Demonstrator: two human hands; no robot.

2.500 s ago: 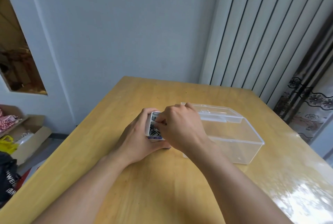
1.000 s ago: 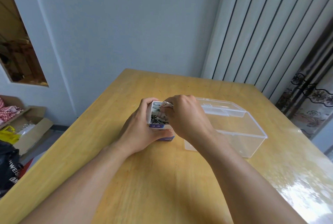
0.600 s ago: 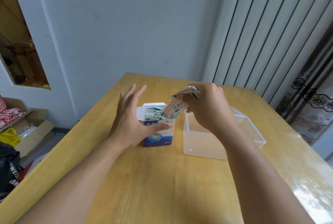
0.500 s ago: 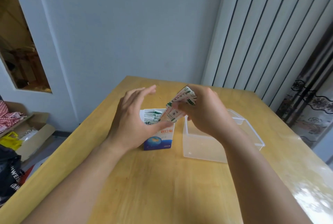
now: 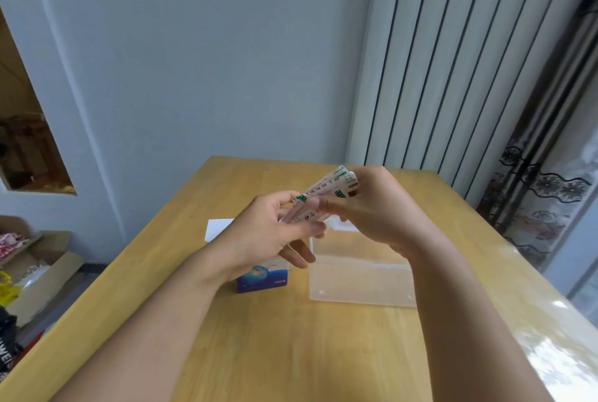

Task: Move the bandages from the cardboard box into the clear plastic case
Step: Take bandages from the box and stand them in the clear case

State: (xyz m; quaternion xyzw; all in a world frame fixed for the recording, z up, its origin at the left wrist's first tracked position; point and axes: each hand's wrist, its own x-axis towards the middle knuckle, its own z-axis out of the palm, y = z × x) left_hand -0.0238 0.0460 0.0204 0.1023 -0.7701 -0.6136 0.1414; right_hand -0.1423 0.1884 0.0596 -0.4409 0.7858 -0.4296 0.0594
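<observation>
Both bare forearms reach forward and converge, the right hand [image 5: 375,210] with fingers curled in a grip on a bundle of bandage strips [image 5: 318,197], the left hand [image 5: 275,233] pinching the bundle's lower end.

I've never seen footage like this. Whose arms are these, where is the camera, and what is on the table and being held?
No machine here: a person wears a wide-angle camera on the head, looking down at their own arms. Both hands hold a bundle of wrapped bandages in the air, the left hand at its lower end, the right hand at its upper end. Below, on the wooden table, stand a small blue-and-white cardboard box and beside it an open clear plastic case.
</observation>
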